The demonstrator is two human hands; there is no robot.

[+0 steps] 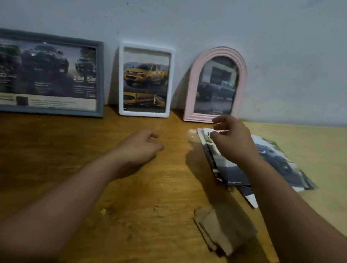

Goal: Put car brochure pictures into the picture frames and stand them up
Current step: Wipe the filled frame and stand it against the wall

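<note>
Three filled frames, grey (40,74), white (144,81) and pink arched (217,86), are leaning upright against the wall at the worktop's (50,157) twelve o'clock edge while the left hand (140,146) is hovering loosely curled and the right hand's (232,140) spread fingers are hanging over the brochure pile (276,163) at two o'clock.

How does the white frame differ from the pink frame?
The white frame is a rectangle; the pink frame has an arched top. The white frame shows a yellow truck; the pink frame shows a dark one. The white frame has a smooth border; the pink frame's is ridged. Both stand upright on the table by the wall, pictures inside.
</note>
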